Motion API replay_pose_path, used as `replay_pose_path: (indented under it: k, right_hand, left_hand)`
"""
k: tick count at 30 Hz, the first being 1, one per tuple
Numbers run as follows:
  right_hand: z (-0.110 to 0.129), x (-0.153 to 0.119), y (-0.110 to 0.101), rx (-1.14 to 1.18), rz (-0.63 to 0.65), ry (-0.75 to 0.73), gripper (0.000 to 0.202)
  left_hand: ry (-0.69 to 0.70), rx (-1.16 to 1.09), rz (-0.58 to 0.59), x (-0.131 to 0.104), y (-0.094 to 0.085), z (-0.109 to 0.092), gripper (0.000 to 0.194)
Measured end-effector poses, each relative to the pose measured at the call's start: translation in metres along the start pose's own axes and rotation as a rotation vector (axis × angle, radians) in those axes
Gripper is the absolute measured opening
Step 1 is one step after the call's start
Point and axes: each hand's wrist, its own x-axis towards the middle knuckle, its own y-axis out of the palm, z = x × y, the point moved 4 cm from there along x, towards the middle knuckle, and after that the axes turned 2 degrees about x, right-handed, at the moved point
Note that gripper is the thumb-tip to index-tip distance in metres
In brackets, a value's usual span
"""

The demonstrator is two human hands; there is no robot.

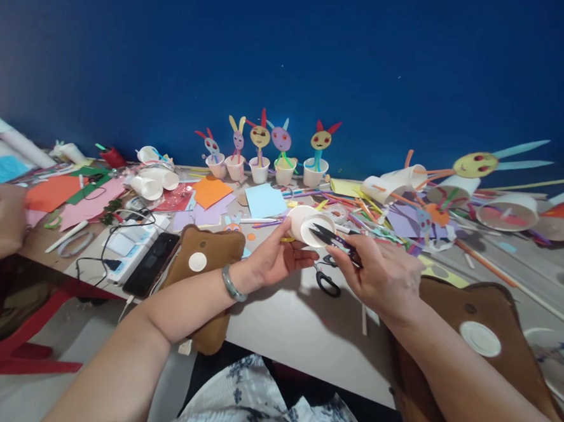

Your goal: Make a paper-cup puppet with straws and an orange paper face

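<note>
A white paper cup [298,221] lies on its side in my left hand [275,256], one round end turned toward my right. My left fingers curl under and around it. In my right hand [378,271] is a pair of small dark thread snips [331,237], its pointed blades at the cup's round end. Whether the tips pierce the paper I cannot tell. Below my hands, black-handled scissors [329,285] rest on the table, partly hidden by my right hand.
Along the blue wall stand several cups with paper rabbit faces [321,140]. Pipe cleaners and coloured paper [266,201] litter the table. Brown pouches [213,248] lie at both sides, near a phone [152,263] and a power strip [139,247]. Another person's hand [5,219] is at far left.
</note>
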Motion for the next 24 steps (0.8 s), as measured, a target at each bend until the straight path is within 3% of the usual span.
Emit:
replay_pose_path:
  k: [12,19,24]
  right_hand:
    - [0.0007,0.0009,-0.0018,0.007,0.035,0.007,0.034]
    - [0.0076,0.0087,-0.0087,0.02,-0.023,-0.042,0.035]
    - [0.0072,0.0079,-0.0069,0.033,0.027,-0.014,0.034]
  left_hand:
    - [0.01,0.006,0.019,-0.002,0.0011,-0.0005,0.05]
    - [0.019,0.029,0.028,-0.0028,0.0016,-0.0001,0.053]
    - [0.04,0.018,0.004,-0.003,0.0025,0.0005,0.05]
